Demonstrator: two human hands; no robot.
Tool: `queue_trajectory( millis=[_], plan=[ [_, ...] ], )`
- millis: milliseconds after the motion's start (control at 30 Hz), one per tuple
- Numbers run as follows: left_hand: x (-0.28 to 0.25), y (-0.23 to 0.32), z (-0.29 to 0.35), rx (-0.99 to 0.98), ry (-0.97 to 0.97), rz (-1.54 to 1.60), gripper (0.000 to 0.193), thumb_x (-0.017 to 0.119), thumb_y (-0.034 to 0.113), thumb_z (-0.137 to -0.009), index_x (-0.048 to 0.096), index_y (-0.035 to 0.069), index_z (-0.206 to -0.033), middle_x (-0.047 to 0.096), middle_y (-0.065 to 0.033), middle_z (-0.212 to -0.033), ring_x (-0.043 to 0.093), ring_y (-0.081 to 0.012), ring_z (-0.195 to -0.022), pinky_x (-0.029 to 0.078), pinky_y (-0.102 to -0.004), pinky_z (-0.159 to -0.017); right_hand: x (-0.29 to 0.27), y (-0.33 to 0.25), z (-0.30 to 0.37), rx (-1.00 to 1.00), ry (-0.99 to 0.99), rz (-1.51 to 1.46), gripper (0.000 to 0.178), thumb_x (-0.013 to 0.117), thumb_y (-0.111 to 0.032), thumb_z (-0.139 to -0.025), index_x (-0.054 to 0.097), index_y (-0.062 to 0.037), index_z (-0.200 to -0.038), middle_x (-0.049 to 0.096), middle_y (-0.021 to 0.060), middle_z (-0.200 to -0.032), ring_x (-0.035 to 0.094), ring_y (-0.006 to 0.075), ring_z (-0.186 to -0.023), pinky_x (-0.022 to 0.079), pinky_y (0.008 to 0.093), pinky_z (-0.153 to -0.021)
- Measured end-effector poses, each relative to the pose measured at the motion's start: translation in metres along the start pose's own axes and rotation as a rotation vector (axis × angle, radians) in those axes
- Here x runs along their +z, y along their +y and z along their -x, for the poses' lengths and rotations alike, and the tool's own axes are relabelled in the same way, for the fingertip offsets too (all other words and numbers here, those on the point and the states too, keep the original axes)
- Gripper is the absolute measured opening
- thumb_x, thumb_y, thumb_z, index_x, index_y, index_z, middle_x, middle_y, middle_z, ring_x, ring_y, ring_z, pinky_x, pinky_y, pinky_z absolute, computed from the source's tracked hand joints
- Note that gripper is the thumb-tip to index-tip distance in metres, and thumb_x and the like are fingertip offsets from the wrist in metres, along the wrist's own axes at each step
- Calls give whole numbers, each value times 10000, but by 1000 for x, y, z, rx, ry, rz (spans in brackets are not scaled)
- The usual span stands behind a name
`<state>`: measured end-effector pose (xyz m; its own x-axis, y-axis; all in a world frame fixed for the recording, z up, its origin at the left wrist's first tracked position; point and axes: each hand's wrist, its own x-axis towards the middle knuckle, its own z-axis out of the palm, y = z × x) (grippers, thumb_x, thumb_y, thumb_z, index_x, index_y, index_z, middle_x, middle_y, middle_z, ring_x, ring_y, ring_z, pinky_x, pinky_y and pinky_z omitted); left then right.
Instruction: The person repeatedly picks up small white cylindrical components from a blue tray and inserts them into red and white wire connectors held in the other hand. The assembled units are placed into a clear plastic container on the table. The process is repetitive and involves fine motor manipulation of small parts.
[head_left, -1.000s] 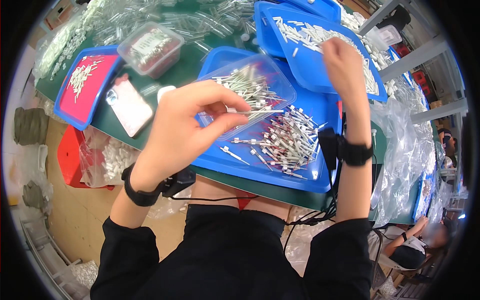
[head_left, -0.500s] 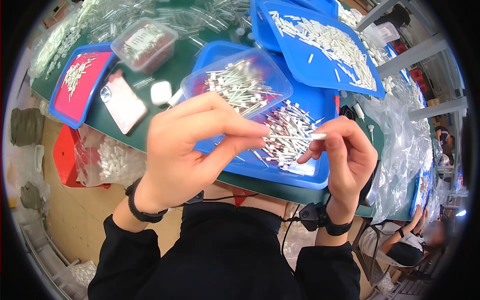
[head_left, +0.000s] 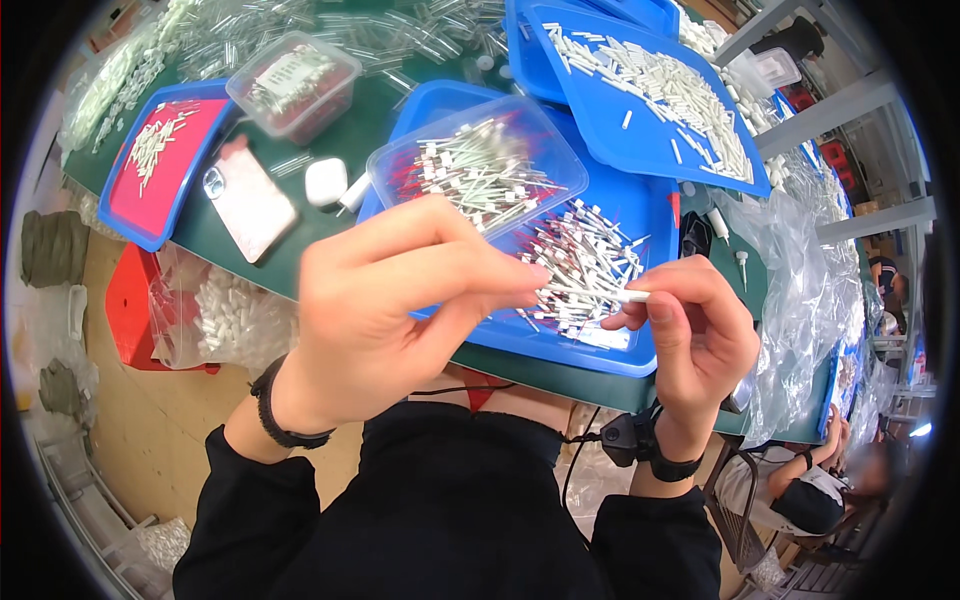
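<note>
My left hand (head_left: 385, 310) is closed in a pinch, its fingertips on the end of a thin stick that is hard to trace against the pile behind it. To its right, my right hand (head_left: 692, 330) pinches a short white tube (head_left: 629, 296) between thumb and forefinger. Both hands are over the near part of a deep blue tray (head_left: 600, 358). Below them in that tray lies a heap of thin sticks with white ends (head_left: 580, 265). A clear plastic tub (head_left: 575, 185) of similar sticks rests in the tray, just beyond my left hand.
A blue tray (head_left: 590, 135) of short white tubes is at the far right. To the left are a phone (head_left: 250, 205), a white case (head_left: 325, 182), a lidded clear box (head_left: 295, 85) and a pink-lined tray (head_left: 120, 205). Another person (head_left: 800, 480) sits at the right.
My right hand has lowered slightly with the white tube. My left fingertips have shifted slightly, and the stick between the hands shows less clearly than before.
</note>
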<state>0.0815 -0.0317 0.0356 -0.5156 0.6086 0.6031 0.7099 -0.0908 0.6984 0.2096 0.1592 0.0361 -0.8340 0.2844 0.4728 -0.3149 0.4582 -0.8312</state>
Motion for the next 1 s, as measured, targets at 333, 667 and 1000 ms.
queue_trajectory(
  millis=[333,667,1000],
  plan=[
    [-1,0,1,20,7,-33,222,750,-73,-687,738,33,-883,672,-72,-768,639,-143,-687,489,-237,-583,0,-4,3,53,46,-57,44,628,68,-846,649,71,-884,655,138,-805,629,154,-656,491,253,-583],
    [16,-1,5,77,-5,-30,223,783,-58,-667,716,5,-870,683,-90,-769,662,-166,-669,515,-249,-570,12,-5,-7,-257,-110,375,186,750,53,-710,680,5,-876,672,97,-772,643,205,-652,494,274,-560],
    [20,-6,8,135,10,-69,225,801,-43,-657,689,-13,-850,688,-103,-762,664,-192,-644,521,-269,-568,19,-2,-4,-248,-137,386,255,699,106,-668,607,-6,-878,624,64,-735,637,202,-637,493,283,-549]
  ],
)
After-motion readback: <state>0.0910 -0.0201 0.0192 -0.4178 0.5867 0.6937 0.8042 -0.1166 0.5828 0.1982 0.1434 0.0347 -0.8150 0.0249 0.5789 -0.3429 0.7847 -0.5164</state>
